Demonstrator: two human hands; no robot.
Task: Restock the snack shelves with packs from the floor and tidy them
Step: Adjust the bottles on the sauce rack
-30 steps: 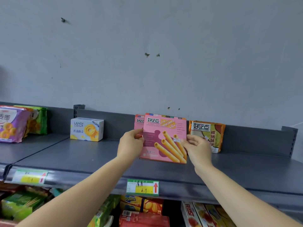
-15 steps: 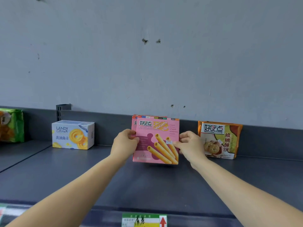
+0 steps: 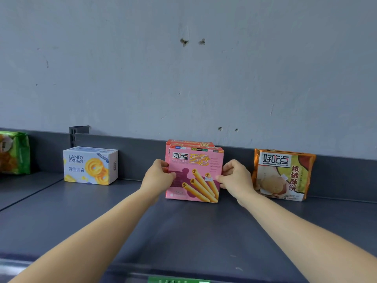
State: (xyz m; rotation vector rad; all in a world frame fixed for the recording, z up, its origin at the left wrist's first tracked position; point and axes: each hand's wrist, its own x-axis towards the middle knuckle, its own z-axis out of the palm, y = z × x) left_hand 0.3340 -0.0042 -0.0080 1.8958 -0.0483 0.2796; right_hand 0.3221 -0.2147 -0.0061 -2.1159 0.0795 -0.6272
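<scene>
A pink egg-roll box (image 3: 193, 174) stands upright on the dark grey top shelf (image 3: 183, 231), in front of a second pink box (image 3: 189, 143) of the same kind by the back rail. My left hand (image 3: 158, 176) grips the front box's left edge. My right hand (image 3: 234, 175) grips its right edge. The box's bottom edge rests on the shelf.
A white Landy Castle cookie box (image 3: 90, 165) stands to the left. An orange walnut-biscuit pack (image 3: 283, 174) leans on the back rail to the right. A green pack (image 3: 14, 153) sits at the far left. A green price label (image 3: 179, 280) is on the shelf's front edge.
Both hands carried the pink box back toward the rear of the shelf and set it down upright in front of the other pink box. The camera moved closer.
</scene>
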